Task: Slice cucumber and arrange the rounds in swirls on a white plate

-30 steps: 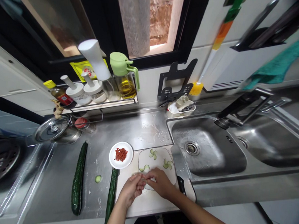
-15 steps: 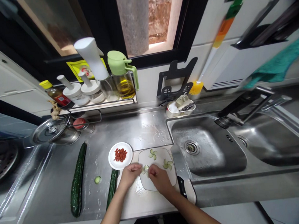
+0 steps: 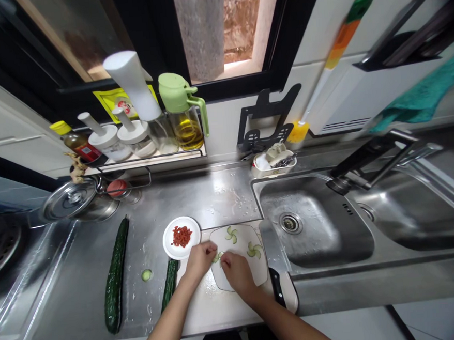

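Note:
A pale square plate point(image 3: 240, 278) lies on the white cutting board point(image 3: 198, 312). Two pinwheels of thin cucumber slices, one at the top point(image 3: 231, 235) and one at the right point(image 3: 254, 250), rest on it. Over its left part, my left hand point(image 3: 202, 256) and my right hand point(image 3: 236, 273) are close together beside more cucumber slices point(image 3: 218, 256). Fingers of both hands are pinched; what they hold, if anything, is too small to make out. A white dish point(image 3: 183, 255) of red berries stands behind my left hand. A cut cucumber point(image 3: 170, 284) lies left of my left forearm.
A whole cucumber point(image 3: 118, 276) and a cucumber end piece point(image 3: 146, 274) lie at the left. A knife point(image 3: 276, 285) is right of the plate, beside the sink point(image 3: 316, 226). Bottles and jars stand on a rack point(image 3: 152, 162) behind.
My right hand has shifted slightly left, nearer the slices, and my left hand has risen a little. The view has shifted slightly.

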Available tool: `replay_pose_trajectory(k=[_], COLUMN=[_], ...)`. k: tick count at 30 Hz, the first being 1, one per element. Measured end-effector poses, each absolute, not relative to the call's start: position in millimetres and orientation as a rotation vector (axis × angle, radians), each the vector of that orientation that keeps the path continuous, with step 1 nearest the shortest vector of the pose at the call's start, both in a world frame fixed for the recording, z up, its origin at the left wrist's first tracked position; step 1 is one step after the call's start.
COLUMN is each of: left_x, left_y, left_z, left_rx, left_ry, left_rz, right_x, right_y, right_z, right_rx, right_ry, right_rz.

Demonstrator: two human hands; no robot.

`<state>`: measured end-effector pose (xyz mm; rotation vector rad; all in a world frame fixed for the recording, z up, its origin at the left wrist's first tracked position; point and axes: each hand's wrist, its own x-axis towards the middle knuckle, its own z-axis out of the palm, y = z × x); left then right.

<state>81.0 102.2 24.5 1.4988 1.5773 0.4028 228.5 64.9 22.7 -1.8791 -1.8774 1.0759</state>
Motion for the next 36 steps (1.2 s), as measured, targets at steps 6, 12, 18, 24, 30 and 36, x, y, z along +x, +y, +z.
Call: replay_pose_trajectory(k=[6,12,18,24,30,36], left_x=[83.4,86.7,87.3,87.0,86.1,86.5], left_y=[102.0,100.9,100.4,98.3,96.4,95.2], left_z=[26.0,26.9,23.8,20.8,19.9,17.0], left_rx=[1.599,1.706,1.735,1.776,1.773,1.767], left_ry=[1.57,1.587,1.589,1.596,1.592,1.607], left_rz=[0.42,0.445,0.442,0.449,0.458,0.467], right_x=[226.6,222.9,220.0,219.7,221.8,224.1], right_y=[66.6,67.8,67.0,65.2,63.5,62.9], right_z=[21.3,23.5,22.6,19.8,18.7,19.4], right_rx=[-1.893,-1.89,-1.893,-1.886,-1.902,-1.875], right_ry=[-1.956,-2.039,-2.122,-2.177,-2.188,-2.2], right_rz=[1.019,0.95,0.876,0.824,0.78,0.762])
